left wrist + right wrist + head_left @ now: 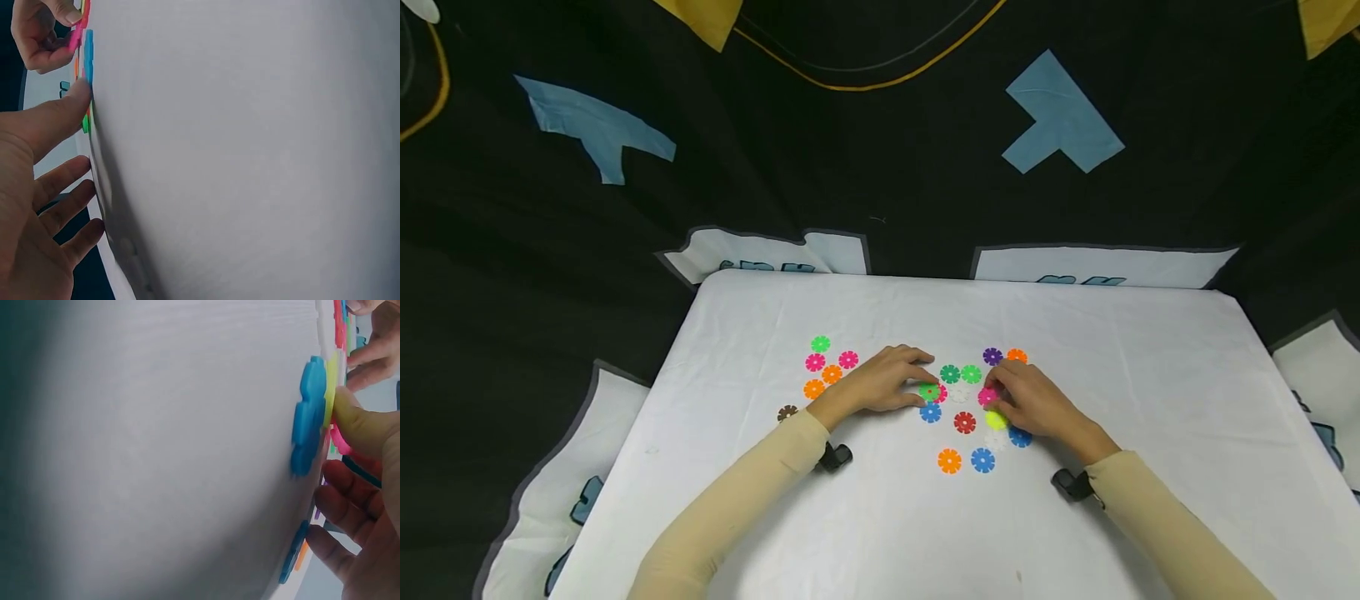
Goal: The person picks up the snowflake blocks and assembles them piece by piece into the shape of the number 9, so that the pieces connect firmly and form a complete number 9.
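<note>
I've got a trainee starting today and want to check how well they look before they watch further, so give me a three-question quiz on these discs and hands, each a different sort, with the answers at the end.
1. What colour is the disc that the right hand is pinching?
2. True or false: in the head view, the brown disc lies left of the red disc.
3. Fill the gap: the head view's lowest orange disc lies just left of a ____ disc.

Key:
1. Pink; it is a pink disc.
2. True.
3. Blue; the neighbour is a blue disc.
</note>
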`<state>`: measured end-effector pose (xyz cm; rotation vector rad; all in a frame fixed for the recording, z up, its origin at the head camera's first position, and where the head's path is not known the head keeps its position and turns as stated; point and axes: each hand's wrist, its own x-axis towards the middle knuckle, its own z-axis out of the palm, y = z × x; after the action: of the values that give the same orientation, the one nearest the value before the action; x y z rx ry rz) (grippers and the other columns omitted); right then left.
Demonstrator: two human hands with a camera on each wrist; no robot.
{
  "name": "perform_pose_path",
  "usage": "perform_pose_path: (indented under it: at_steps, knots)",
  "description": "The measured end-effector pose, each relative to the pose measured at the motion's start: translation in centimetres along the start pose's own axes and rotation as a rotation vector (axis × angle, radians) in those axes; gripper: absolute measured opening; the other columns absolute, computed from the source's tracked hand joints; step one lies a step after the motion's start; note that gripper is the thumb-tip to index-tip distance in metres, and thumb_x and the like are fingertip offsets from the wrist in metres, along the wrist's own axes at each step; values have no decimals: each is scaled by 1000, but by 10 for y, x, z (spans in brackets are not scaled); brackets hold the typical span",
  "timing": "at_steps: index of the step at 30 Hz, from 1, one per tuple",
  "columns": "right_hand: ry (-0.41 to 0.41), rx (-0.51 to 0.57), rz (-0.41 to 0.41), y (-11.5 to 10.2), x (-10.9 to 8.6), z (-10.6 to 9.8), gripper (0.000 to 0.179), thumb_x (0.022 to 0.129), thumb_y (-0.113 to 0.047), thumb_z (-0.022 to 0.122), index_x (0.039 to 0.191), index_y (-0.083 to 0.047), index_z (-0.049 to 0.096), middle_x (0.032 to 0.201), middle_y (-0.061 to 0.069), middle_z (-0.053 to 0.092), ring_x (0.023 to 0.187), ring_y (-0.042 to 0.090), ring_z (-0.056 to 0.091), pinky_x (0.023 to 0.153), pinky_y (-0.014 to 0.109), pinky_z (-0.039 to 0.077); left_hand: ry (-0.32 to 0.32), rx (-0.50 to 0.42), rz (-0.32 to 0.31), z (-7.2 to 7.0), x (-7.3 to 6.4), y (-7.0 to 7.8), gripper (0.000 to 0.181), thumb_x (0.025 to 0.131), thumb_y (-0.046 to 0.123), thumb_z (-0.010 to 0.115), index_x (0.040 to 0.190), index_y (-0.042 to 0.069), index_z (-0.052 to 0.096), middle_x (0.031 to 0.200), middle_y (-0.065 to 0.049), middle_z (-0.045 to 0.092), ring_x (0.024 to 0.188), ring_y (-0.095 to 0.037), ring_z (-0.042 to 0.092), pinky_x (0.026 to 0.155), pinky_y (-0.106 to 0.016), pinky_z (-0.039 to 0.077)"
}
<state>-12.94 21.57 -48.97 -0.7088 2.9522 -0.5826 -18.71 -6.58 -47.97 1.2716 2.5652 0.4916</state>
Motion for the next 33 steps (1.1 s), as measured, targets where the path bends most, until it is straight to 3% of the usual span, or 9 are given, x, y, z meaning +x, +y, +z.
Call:
perform_pose_path:
  at_steps: [7, 11, 18, 26, 33]
  knots:
    - [21, 82, 43, 3, -1, -7, 28, 82, -22, 80, 95, -13, 57, 75, -7, 53, 70, 10, 49, 64, 22, 46, 40, -25, 4, 2, 7, -1, 34, 87, 37, 74, 116, 19, 72, 137, -1, 57, 131, -20, 47, 112, -39, 36]
    - [50, 169, 51, 1, -2, -12, 24, 85, -20, 77, 95, -13, 56, 69, -7, 50, 64, 9, 47, 60, 21, 44, 74, -130, -10, 2, 9, 2, 34, 85, 35, 76, 113, 16, 73, 121, 2, 65, 115, -14, 57, 105, -34, 42]
    - [117, 314, 24, -12, 2, -15, 20, 90, -10, 70, 103, -12, 55, 79, -4, 58, 68, 12, 50, 62, 21, 48, 134, -312, 34, 1, 18, 13, 35, 87, 27, 76, 117, 9, 70, 108, 2, 72, 94, -10, 66, 89, -23, 51]
    - [141, 345, -9, -19, 9, -9, 22, 90, -6, 70, 108, -11, 58, 93, 0, 66, 76, 10, 57, 72, 22, 55, 209, -410, 30, 5, 23, 15, 34, 85, 20, 78, 116, 7, 70, 102, -2, 71, 88, -15, 65, 85, -28, 54]
    - [197, 351, -23, -21, 13, -2, 22, 89, -6, 70, 107, -11, 59, 91, -1, 66, 72, 9, 55, 67, 21, 53, 240, -455, 34, 5, 19, 14, 33, 84, 18, 78, 115, 7, 70, 99, -2, 70, 86, -19, 65, 84, -31, 55]
